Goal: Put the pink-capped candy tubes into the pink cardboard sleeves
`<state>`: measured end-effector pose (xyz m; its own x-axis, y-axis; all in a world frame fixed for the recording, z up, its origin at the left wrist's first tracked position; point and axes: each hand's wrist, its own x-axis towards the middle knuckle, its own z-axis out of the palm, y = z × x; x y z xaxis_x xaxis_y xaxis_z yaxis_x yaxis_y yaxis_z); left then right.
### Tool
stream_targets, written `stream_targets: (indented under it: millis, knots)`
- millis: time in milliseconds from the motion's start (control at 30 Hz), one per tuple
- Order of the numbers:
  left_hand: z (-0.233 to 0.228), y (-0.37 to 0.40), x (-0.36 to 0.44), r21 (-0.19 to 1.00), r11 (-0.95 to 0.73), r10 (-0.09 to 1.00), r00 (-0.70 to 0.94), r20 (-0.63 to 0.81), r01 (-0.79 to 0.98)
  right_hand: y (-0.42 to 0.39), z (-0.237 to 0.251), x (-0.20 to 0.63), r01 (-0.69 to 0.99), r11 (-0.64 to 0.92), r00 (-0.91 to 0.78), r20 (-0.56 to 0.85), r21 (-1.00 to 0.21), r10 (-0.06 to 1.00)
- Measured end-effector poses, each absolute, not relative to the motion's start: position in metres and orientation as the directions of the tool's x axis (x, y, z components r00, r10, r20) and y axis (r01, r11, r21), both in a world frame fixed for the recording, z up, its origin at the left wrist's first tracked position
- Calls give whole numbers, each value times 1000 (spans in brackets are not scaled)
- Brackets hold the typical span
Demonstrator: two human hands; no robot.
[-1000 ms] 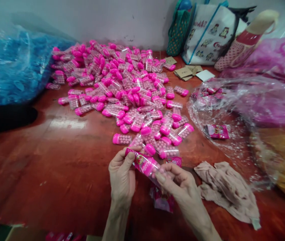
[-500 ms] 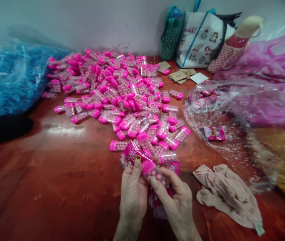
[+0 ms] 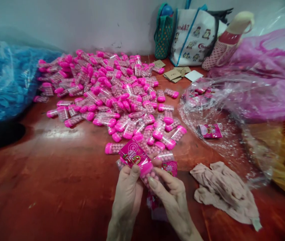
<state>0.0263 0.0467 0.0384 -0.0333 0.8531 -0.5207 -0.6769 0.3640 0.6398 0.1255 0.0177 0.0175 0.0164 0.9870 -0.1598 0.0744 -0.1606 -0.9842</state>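
My left hand (image 3: 128, 189) is closed, its thumb pressing a glossy magenta printed plastic sleeve (image 3: 133, 150). In the fingers of my right hand (image 3: 172, 192) is a small clear candy bottle (image 3: 150, 176) with pink balls inside and a pink cap. The bottle's cap end meets the sleeve's lower right edge; I cannot tell how far one is inside the other. Part of another bottle shows behind my left fingers. Beneath and behind my right hand lie more printed sleeves (image 3: 170, 168), partly covered. A large pile of similar candy bottles (image 3: 102, 87) spreads just beyond both hands.
A bag of blue plastic pieces (image 3: 9, 80) stands left. At right are a crumpled cloth (image 3: 226, 194), clear plastic wrap with a printed sleeve (image 3: 210, 131), and pink plastic bags (image 3: 265, 77). Cardboard pieces (image 3: 173, 75), a tote bag (image 3: 192, 36) and covered bottles are by the wall.
The view has shifted slightly, moving the scene left. More of the printed sleeve's face shows, and it lies closer over the cap end of the bottle. Both hands keep their holds.
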Motion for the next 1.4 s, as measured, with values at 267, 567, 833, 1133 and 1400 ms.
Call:
stream_targets:
  millis: [267, 567, 833, 1133, 1400]
  knots:
    - [36, 46, 28, 614, 399, 853, 29, -521, -681, 18, 16, 115, 304, 281, 86, 320, -910, 943]
    - [31, 44, 19, 627, 430, 893, 205, -401, -650, 17, 23, 125, 57, -17, 13, -16, -998, 1000]
    - [42, 40, 35, 661, 416, 855, 20, -519, -625, 14, 21, 117, 129, -57, 175, -34, -990, 984]
    - [42, 39, 30, 640, 330, 823, -121, -555, -694, 17, 25, 114, -93, -289, 59, -295, -953, 954]
    - [45, 31, 40, 645, 338, 780, -179, -599, -685, 15, 25, 110, -308, -343, 61, -378, -888, 924]
